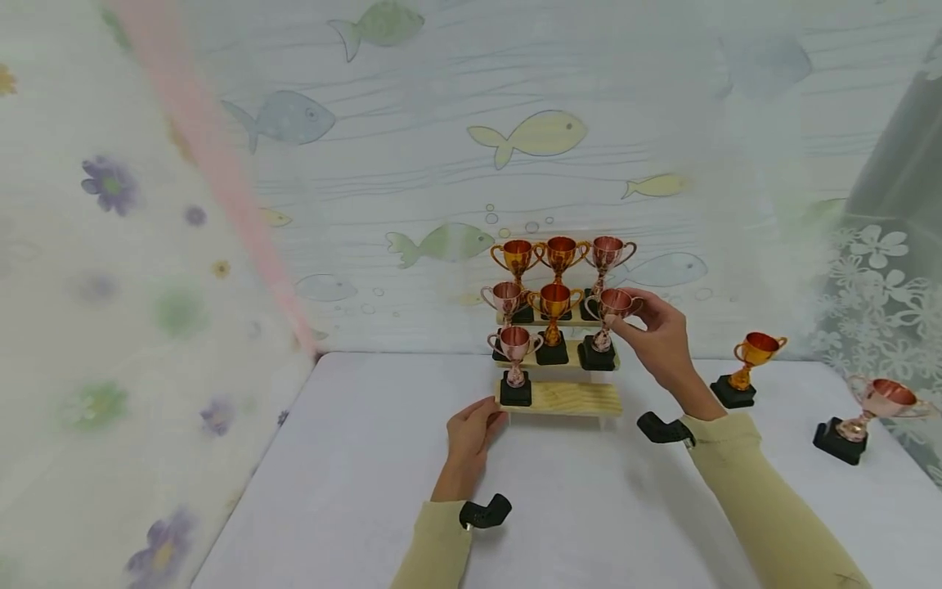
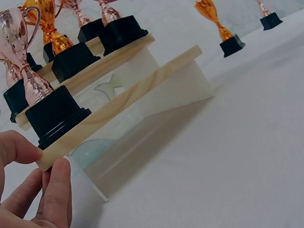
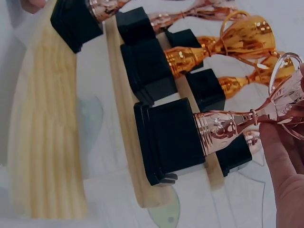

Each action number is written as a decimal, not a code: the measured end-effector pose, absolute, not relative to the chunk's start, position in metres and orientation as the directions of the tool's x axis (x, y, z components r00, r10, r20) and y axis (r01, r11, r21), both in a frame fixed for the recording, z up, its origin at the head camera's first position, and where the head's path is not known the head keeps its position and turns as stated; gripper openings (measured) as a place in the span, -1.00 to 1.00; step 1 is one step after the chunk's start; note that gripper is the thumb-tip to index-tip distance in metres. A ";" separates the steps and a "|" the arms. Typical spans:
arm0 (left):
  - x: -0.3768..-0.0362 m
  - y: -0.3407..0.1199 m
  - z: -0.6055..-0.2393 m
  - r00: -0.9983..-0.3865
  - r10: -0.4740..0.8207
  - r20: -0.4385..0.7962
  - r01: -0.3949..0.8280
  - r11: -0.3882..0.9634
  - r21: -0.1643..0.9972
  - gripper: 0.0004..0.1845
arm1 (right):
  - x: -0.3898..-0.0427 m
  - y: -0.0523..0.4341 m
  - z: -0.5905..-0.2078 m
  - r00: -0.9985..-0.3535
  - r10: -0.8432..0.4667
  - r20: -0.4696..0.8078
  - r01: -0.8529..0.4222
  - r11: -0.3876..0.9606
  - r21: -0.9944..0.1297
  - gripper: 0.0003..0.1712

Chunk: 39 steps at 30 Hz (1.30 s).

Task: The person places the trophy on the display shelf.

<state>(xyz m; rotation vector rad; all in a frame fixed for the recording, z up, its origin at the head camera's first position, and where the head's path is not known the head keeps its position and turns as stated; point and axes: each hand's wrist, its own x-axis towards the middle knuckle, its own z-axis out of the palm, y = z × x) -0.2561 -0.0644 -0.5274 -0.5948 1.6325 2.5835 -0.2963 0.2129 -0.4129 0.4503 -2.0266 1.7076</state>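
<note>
At frame centre, the rose-copper trophy cup on a black square base is standing on the middle wooden step. The right hand is pinching its bowl; seating the base flat calls for vertical lowering. The left hand is pinching the pale wooden tiered stand.

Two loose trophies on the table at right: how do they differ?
The nearer trophy is rose-pink copper in colour; the farther trophy is orange-gold. The pink one stands closer to the table's right edge, the gold one closer to the stepped wooden stand. The pink one looks larger, though it is nearer the camera. Both stand upright on black square bases, two-handled, touched by neither hand.
</note>
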 end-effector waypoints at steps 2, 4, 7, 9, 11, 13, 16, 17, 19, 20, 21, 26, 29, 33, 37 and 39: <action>-0.256 -0.064 -0.527 -0.926 -0.176 -0.333 -0.225 -0.450 0.864 -0.59 | -0.301 0.212 -0.413 -0.852 0.038 0.522 -0.507 0.192 -0.840 -0.50; -0.256 -0.064 -0.527 -0.924 -0.176 -0.339 -0.230 -0.453 0.861 -0.60 | -0.304 0.211 -0.412 -0.859 0.034 0.510 -0.493 0.215 -0.843 -0.50; -0.256 -0.064 -0.527 -0.922 -0.175 -0.345 -0.235 -0.457 0.858 -0.60 | -0.309 0.210 -0.412 -0.868 0.022 0.496 -0.476 0.245 -0.845 -0.50; -0.256 -0.064 -0.528 -0.925 -0.170 -0.340 -0.231 -0.459 0.858 -0.59 | -0.312 0.211 -0.412 -0.870 0.015 0.492 -0.472 0.259 -0.843 -0.50; -0.256 -0.064 -0.527 -0.928 -0.164 -0.335 -0.227 -0.465 0.856 -0.59 | -0.314 0.211 -0.412 -0.873 0.011 0.488 -0.468 0.265 -0.843 -0.51; -0.256 -0.064 -0.528 -0.931 -0.157 -0.328 -0.221 -0.472 0.853 -0.58 | -0.315 0.212 -0.412 -0.876 0.010 0.482 -0.463 0.265 -0.846 -0.50; -0.255 -0.065 -0.527 -0.937 -0.146 -0.319 -0.214 -0.481 0.850 -0.57 | -0.315 0.213 -0.411 -0.880 0.021 0.474 -0.454 0.254 -0.854 -0.50; -0.256 -0.065 -0.527 -0.938 -0.143 -0.316 -0.213 -0.482 0.850 -0.57 | -0.315 0.213 -0.411 -0.881 0.025 0.473 -0.452 0.251 -0.856 -0.50; -0.256 -0.065 -0.528 -0.938 -0.143 -0.316 -0.213 -0.483 0.849 -0.56 | -0.314 0.212 -0.411 -0.882 0.033 0.470 -0.449 0.237 -0.861 -0.50; -0.256 -0.066 -0.528 -0.937 -0.143 -0.317 -0.213 -0.484 0.849 -0.56 | -0.314 0.212 -0.411 -0.883 0.037 0.468 -0.447 0.233 -0.863 -0.50; -0.256 -0.066 -0.528 -0.937 -0.144 -0.318 -0.214 -0.484 0.848 -0.56 | -0.314 0.212 -0.412 -0.884 0.039 0.465 -0.445 0.231 -0.865 -0.50; -0.257 -0.066 -0.531 -0.933 -0.160 -0.323 -0.212 -0.482 0.850 -0.59 | -0.314 0.212 -0.416 -0.892 0.037 0.451 -0.428 0.252 -0.868 -0.47; -0.257 -0.064 -0.531 -0.935 -0.159 -0.318 -0.207 -0.483 0.851 -0.59 | -0.312 0.217 -0.420 -0.905 0.024 0.425 -0.404 0.262 -0.876 -0.44; -0.257 -0.063 -0.530 -0.934 -0.158 -0.320 -0.208 -0.488 0.848 -0.57 | -0.303 0.224 -0.425 -0.926 -0.006 0.377 -0.364 0.274 -0.890 -0.36; -0.258 -0.064 -0.530 -0.934 -0.156 -0.323 -0.210 -0.490 0.846 -0.57 | -0.288 0.233 -0.430 -0.954 -0.032 0.297 -0.291 0.328 -0.899 -0.23; -0.258 -0.064 -0.530 -0.933 -0.155 -0.326 -0.214 -0.491 0.844 -0.58 | -0.279 0.239 -0.433 -0.968 -0.047 0.246 -0.245 0.374 -0.894 -0.17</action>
